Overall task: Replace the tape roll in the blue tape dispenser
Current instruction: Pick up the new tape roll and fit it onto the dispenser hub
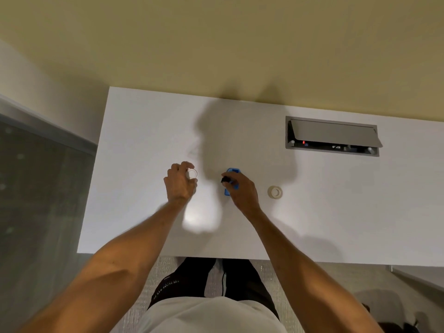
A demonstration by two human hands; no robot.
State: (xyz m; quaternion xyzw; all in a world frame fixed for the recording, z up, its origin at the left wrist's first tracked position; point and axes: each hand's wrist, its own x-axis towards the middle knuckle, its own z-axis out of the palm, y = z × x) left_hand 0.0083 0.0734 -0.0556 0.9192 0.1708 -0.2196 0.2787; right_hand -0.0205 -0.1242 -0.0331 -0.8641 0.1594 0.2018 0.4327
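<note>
The blue tape dispenser (232, 180) lies on the white desk (144, 131) near its middle, partly covered by my right hand (241, 189). That hand pinches a small black spindle piece (225, 180) at the dispenser's left side. My left hand (179, 183) holds a small, nearly clear tape roll or core (192, 174) between fingers and thumb, a hand's width left of the dispenser. A fuller tape roll (275, 192) lies flat on the desk to the right of my right hand, untouched.
A recessed cable box (332, 135) with its grey lid tilted up sits in the desk at the back right. The desk's near edge runs just above my legs. A yellowish wall rises behind the desk; a grey panel stands at the left.
</note>
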